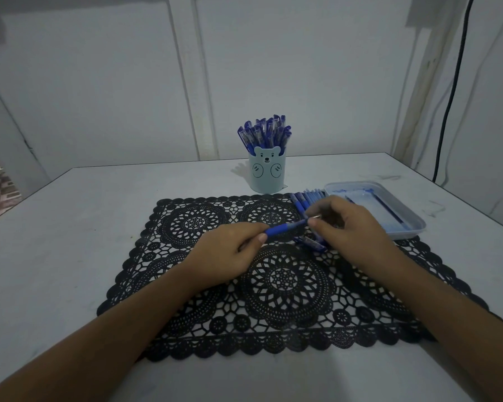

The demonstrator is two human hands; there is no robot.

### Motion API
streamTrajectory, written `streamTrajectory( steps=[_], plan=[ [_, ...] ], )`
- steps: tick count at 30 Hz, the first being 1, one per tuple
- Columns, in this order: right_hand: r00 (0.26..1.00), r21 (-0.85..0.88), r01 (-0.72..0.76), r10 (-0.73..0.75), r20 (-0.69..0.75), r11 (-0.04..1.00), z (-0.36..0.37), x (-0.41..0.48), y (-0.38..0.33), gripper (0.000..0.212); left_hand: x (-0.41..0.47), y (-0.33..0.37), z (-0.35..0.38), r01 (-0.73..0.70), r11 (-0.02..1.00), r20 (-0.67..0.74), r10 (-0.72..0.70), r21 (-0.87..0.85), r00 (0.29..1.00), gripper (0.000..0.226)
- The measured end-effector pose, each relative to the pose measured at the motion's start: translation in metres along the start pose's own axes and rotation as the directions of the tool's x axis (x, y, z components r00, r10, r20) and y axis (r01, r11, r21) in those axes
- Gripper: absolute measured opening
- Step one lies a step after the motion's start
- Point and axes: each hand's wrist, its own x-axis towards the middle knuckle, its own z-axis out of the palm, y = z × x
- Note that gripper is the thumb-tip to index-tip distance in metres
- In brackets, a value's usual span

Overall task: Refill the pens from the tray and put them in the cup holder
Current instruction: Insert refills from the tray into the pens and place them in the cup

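Fingers [260, 237] of the left hand [230, 253] curl round the blue grip end of a pen [288, 227], holding it just above the middle of a black lace placemat [285, 285]. The pen slants up and to the right. At its upper end the fingertips [317, 223] of the right hand [352, 224] pinch the silver tip [316, 217]. Both forearms reach in from the near edge of the placemat.

Under the right hand, a second blue and clear pen part [311, 243] lies on the placemat, partly hidden, so I cannot tell whether it is a cap or a barrel.

On the far right corner of the placemat a row of blue pens [307, 198] lies side by side.

Just off that same corner sits a shallow, pale, see-through tray [413, 227], its near edge meeting the edge of the placemat. One thin dark refill [388, 210] lies inside the tray; the rest of its contents are too faint to make out.

Just beyond the far edge of the placemat, right of centre, stands a pale blue cup holder [267, 172] with a bear face drawn on it. It is packed with upright blue capped pens [265, 133].

The placemat lies on a white table [70, 227]. Well beyond the placemat and to the right, a black cable [453, 91] hangs down a white wall.
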Motion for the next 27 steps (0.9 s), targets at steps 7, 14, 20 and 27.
streamTrajectory(
  steps=[7,14,20,27],
  plan=[
    [0.991,0.005,-0.109,0.109,-0.079,0.994,-0.004,0.004,0.006,0.008,0.001,0.000,0.001,0.021,0.999,-0.023,-0.020,0.038,1.000,0.035],
    [0.986,-0.144,-0.016,0.040,0.161,0.990,-0.008,0.001,0.002,0.020,-0.001,0.000,0.002,-0.070,0.985,-0.002,0.072,0.156,0.997,0.043],
    [0.977,-0.193,0.020,0.022,0.214,0.981,-0.015,0.002,0.001,0.029,-0.001,-0.002,0.003,-0.094,0.983,-0.020,0.098,0.160,0.995,0.051],
    [0.997,-0.130,-0.063,0.055,-0.059,0.989,-0.011,0.005,0.008,0.009,0.000,0.000,0.001,0.006,0.994,-0.026,-0.003,0.106,1.000,0.031]
  ],
)
